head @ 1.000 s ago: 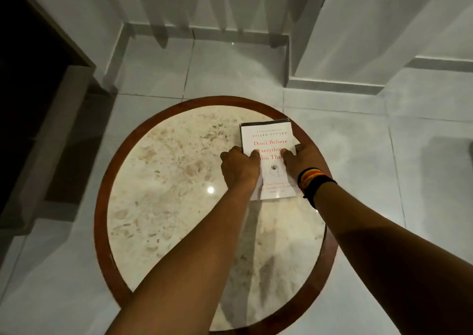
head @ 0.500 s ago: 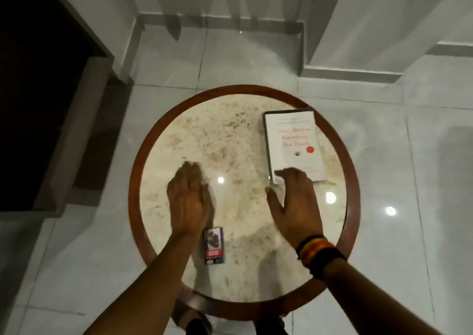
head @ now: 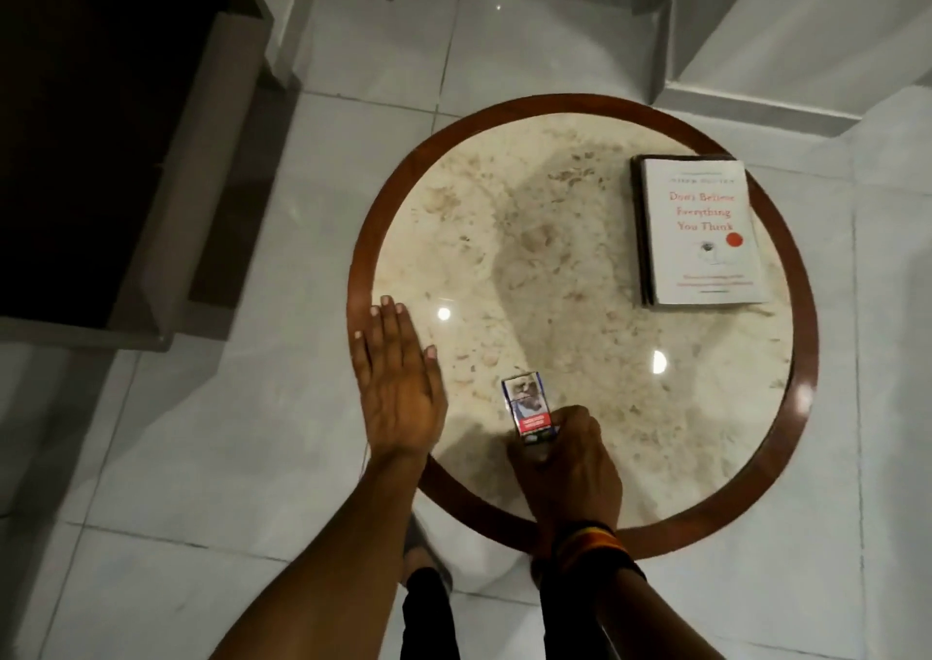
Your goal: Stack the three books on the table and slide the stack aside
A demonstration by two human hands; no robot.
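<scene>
Books (head: pixel 701 231) stacked, long axis away | left hand (head: pixel 398 382) flat, released | right hand (head: pixel 570 463) grasping small box (head: pixel 529 410)

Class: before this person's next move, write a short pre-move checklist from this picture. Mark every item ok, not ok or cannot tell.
1. Book stack lies flat near the table's far right rim: ok.
2. Stack holds three books: cannot tell, only edges show.
3. Both hands off the stack: ok.
4. Left hand open and empty: ok.
5. Right hand free: not ok, fingers on the small box.
</scene>
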